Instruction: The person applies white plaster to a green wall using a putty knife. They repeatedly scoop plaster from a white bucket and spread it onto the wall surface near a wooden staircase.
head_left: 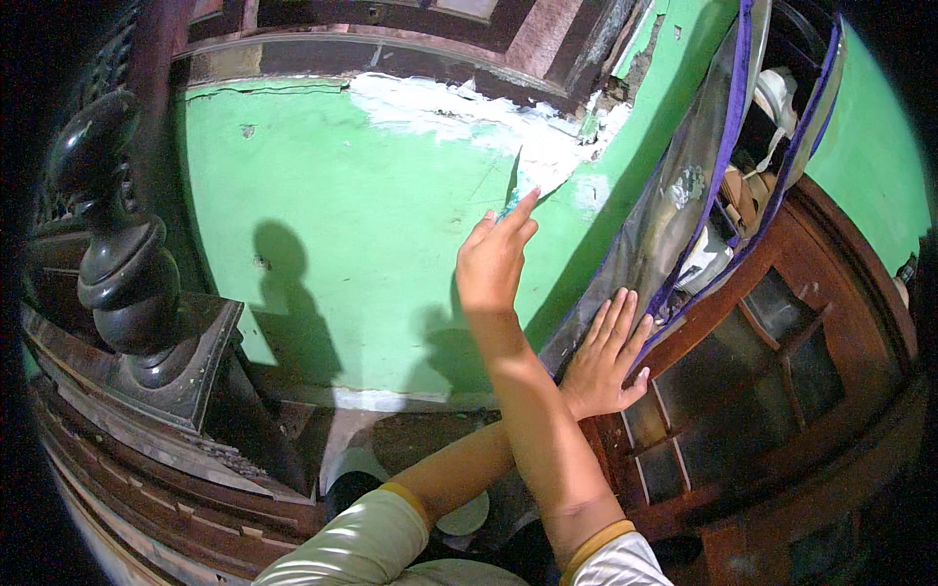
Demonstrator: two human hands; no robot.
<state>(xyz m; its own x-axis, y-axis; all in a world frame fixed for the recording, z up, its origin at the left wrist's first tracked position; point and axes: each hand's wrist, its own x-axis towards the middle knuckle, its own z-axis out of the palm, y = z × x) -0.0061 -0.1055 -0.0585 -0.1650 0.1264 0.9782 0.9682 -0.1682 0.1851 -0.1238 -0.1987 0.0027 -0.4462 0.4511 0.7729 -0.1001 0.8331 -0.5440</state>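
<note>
Putty knife (pixel 512 190) | thin, stiff, light blade, upper centre | right hand (pixel 493 262) fingers pinched on its handle | left hand (pixel 608 354) fingers spread flat on cabinet (pixel 782 361) edge, centre right | grip handle; wet white filler (pixel 459 112) smears.

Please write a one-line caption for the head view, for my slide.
Right hand holds a thin blade to white filler on a green wall; left hand rests flat against a wooden cabinet.

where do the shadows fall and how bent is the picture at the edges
Head view: hard light throws a dark shadow of the person on the green wall, left of the raised hand; the cabinet and carved post curve strongly toward the rim; corners go black.
</note>
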